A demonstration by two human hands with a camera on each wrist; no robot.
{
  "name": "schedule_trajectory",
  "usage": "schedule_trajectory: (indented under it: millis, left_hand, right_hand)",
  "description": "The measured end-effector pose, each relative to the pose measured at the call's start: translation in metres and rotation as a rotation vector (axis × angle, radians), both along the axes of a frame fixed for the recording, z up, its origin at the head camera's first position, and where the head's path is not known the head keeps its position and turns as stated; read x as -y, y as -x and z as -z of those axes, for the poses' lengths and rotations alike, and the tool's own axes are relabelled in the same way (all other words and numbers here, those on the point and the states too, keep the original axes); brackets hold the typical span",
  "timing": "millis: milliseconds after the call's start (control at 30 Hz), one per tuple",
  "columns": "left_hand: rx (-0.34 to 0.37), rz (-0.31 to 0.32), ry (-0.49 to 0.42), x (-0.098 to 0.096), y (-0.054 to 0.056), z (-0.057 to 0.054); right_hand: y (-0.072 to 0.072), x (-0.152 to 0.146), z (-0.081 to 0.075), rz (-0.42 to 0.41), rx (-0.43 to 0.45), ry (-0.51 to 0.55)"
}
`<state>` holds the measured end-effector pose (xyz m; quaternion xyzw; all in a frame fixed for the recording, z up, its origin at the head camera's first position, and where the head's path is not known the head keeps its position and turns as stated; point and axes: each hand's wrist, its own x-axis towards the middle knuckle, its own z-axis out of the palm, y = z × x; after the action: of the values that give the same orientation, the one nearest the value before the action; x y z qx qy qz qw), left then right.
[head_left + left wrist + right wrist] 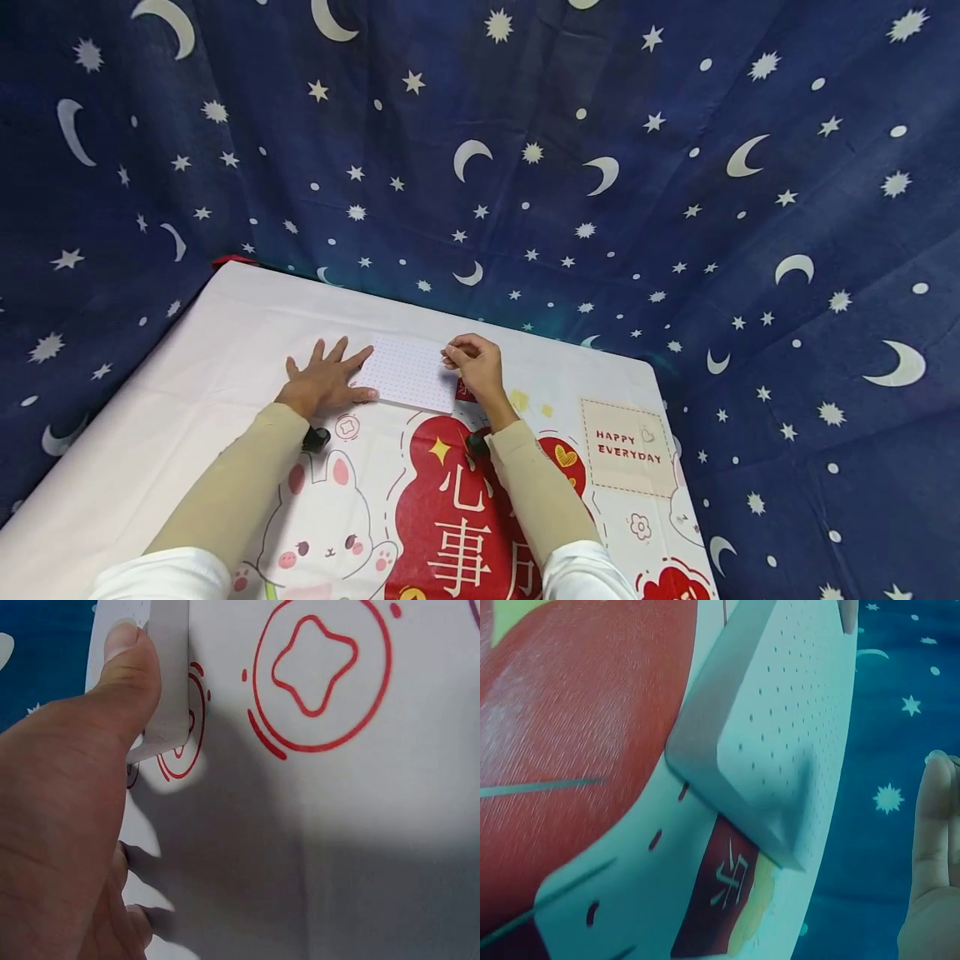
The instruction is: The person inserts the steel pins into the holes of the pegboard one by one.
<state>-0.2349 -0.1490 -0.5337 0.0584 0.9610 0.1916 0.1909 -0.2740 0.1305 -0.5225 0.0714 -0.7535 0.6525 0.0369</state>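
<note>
Sleeves [167, 573] — dotted board [408, 372] — "HAPPY EVERYDAY" tablecloth [630, 475]

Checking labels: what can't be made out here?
Anything pinched by the right hand: too small in head view; hand cut off by right edge in right wrist view.
Underside of the white board: head view, hidden by its own top.
Rest of the white board: left wrist view, cut off by top edge, partly covered by left hand.
</note>
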Motion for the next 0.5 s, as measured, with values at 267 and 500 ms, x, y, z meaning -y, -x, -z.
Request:
schedule_trajectory:
  millis: [267,500]
  left_hand:
    - [0.012,-0.011,0.004,-0.002,0.002,0.003]
    - [0.032,-0.021,0.018,-0.004,0.003,0.003]
  right_hand:
    - [0.005,0.015,0.004,-0.009,-0.006,-0.086]
    - [0.011,0.027,0.011,-0.005,0.005,-0.151]
